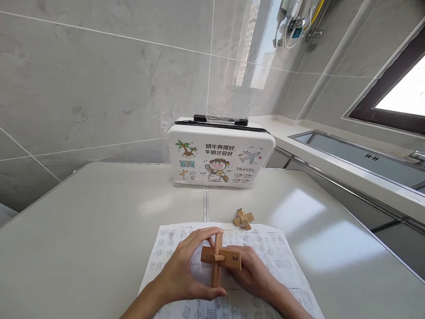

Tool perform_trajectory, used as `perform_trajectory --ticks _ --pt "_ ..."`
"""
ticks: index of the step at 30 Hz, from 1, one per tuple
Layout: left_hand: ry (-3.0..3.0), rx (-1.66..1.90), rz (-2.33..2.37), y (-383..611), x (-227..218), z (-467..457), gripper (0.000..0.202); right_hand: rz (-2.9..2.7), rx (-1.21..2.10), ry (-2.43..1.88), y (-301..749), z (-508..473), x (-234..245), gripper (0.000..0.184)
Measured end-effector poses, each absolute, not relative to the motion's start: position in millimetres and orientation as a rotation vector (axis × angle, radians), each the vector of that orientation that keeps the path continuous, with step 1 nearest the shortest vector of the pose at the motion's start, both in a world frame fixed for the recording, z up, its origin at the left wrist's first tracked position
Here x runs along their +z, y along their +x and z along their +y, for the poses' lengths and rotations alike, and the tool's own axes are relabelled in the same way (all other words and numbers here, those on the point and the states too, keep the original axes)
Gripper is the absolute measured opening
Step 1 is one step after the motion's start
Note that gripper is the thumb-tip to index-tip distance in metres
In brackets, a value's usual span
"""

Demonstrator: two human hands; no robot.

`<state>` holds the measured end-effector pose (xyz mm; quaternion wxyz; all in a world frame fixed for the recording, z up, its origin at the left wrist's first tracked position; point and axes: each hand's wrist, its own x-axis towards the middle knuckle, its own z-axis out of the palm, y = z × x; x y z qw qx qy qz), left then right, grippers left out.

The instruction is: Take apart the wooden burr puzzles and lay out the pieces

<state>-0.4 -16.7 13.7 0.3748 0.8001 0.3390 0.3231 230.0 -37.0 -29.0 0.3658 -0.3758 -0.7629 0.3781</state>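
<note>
Left grip point(179, 270) on wooden cross point(216, 258); small puzzle point(244, 219), case point(222, 138) beyond

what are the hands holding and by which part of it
A wooden puzzle: the left hand spans one bar end to end; the right hand holds the piece marked 2.

Bare left hand point(182, 268) and bare right hand point(252, 270) close together near six o'clock.
Bare left forearm point(144, 301) from seven, thumb and fingers arched, opening toward three; bare right forearm point(287, 301) from five, fingers partly hidden.
</note>
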Motion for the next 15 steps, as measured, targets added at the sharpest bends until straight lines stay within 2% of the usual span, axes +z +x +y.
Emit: perform_trajectory --ticks 10,15 --pt "1.805 0.858 1.065 -7.0 21.0 -5.3 0.090 -1.623 1.266 -1.080 229.5 -38.9 -18.2 0.058" --pt "1.794 0.874 1.309 -7.7 12.3 1.2 0.081 -1.489 1.327 -1.098 230.7 -37.1 -21.6 0.059"
